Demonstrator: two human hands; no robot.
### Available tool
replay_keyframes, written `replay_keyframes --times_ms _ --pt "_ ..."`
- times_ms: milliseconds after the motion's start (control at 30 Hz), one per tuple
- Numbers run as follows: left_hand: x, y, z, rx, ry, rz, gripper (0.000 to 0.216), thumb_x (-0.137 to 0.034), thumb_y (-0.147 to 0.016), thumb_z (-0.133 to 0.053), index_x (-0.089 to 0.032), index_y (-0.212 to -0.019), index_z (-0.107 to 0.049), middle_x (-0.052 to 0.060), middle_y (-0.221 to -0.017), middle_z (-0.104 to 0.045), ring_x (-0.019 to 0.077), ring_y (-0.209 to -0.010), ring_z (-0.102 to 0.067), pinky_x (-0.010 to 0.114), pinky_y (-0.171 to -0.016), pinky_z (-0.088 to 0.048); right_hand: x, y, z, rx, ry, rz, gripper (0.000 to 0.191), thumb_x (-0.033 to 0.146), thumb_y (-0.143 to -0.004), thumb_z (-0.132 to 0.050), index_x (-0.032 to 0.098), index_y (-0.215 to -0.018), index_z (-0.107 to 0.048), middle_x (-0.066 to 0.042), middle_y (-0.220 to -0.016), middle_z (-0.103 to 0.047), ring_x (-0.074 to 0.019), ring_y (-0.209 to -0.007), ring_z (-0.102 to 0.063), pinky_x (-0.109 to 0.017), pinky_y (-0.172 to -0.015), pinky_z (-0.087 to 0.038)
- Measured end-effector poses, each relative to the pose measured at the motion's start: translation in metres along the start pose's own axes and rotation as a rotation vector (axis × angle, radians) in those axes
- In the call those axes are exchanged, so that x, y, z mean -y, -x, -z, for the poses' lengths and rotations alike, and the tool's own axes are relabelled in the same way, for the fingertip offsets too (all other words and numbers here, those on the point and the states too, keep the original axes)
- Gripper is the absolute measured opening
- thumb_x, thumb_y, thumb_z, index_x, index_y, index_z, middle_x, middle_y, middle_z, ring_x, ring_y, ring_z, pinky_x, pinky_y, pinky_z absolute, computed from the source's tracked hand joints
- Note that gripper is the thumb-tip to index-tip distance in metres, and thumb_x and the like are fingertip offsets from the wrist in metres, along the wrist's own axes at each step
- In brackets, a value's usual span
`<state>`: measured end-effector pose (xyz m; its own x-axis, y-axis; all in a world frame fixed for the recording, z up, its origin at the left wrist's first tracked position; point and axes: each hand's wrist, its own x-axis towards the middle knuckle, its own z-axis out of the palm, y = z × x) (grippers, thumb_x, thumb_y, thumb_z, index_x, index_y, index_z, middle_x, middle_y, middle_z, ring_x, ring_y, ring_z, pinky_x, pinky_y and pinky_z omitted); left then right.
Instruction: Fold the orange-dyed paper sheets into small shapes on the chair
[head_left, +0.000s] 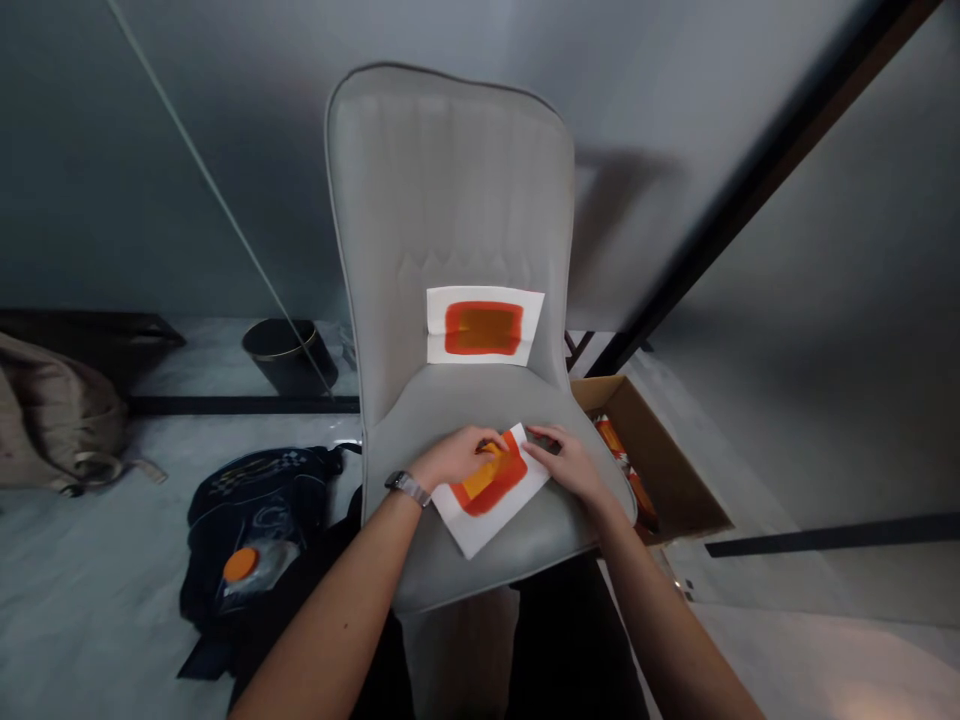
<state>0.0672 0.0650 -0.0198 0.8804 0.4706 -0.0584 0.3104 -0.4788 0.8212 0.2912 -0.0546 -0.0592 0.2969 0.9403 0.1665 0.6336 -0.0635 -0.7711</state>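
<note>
A white sheet (475, 537) with an orange painted patch lies at a slant on the seat of a grey chair (450, 170). My left hand (459, 457), with a watch at its wrist, is over the patch, its fingers curled onto a flat yellow-orange piece (480, 482). Beside the sheet's upper right corner is my right hand (568, 460); its thumb touches the edge and its fingers are stretched out, apart from the thumb. Against the backrest leans a second white sheet (436, 350), bearing an orange rectangle with a brownish middle.
To the right of the chair stands an open cardboard box (675, 470) with orange packets (611, 437) inside. On the floor at left are a dark backpack (255, 490), a clear container with an orange lid (240, 565), a black bin (289, 355) and a beige bag (56, 410).
</note>
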Motion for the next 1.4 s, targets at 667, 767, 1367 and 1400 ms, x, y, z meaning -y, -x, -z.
replay_keyframes --times_ms 667,767,1367,1400 --pt "-0.028 0.018 -0.049 -0.247 -0.6 0.06 0.05 -0.007 -0.098 -0.047 -0.021 -0.147 -0.05 0.01 -0.12 -0.061 0.0249 -0.111 -0.058 0.039 -0.1 -0.047 0.002 0.035 -0.024 -0.101 0.176 0.272 0.014 0.03 -0.095 -0.065 0.03 -0.098 -0.078 -0.003 -0.114 -0.079 -0.0287 -0.116 -0.066 -0.054 -0.107 -0.04" --pt "-0.022 0.023 -0.052 -0.206 -0.512 0.019 0.052 -0.009 -0.101 -0.046 -0.026 -0.15 -0.049 0.008 -0.121 -0.059 0.0218 -0.11 -0.06 0.037 -0.102 -0.049 0.001 0.042 -0.023 -0.051 0.167 0.365 0.02 0.025 -0.097 -0.06 0.029 -0.105 -0.079 -0.004 -0.123 -0.077 -0.0281 -0.125 -0.065 -0.053 -0.108 -0.044" --pt "-0.019 0.021 -0.043 -0.122 -0.539 -0.063 0.038 -0.015 -0.106 -0.043 -0.023 -0.134 -0.067 0.006 -0.154 -0.055 0.0245 -0.121 -0.057 0.044 -0.109 -0.046 0.003 0.045 -0.026 -0.037 0.143 0.349 0.026 0.02 -0.094 -0.06 0.03 -0.109 -0.079 -0.003 -0.119 -0.077 -0.0258 -0.124 -0.068 -0.053 -0.111 -0.044" --pt "-0.018 0.02 -0.043 -0.12 -0.538 -0.067 0.038 -0.015 -0.106 -0.042 -0.023 -0.133 -0.068 0.005 -0.151 -0.058 0.0237 -0.117 -0.057 0.043 -0.108 -0.047 0.002 0.045 -0.026 -0.034 0.152 0.348 0.026 0.021 -0.094 -0.06 0.031 -0.109 -0.079 -0.002 -0.12 -0.077 -0.0257 -0.125 -0.068 -0.053 -0.112 -0.042"
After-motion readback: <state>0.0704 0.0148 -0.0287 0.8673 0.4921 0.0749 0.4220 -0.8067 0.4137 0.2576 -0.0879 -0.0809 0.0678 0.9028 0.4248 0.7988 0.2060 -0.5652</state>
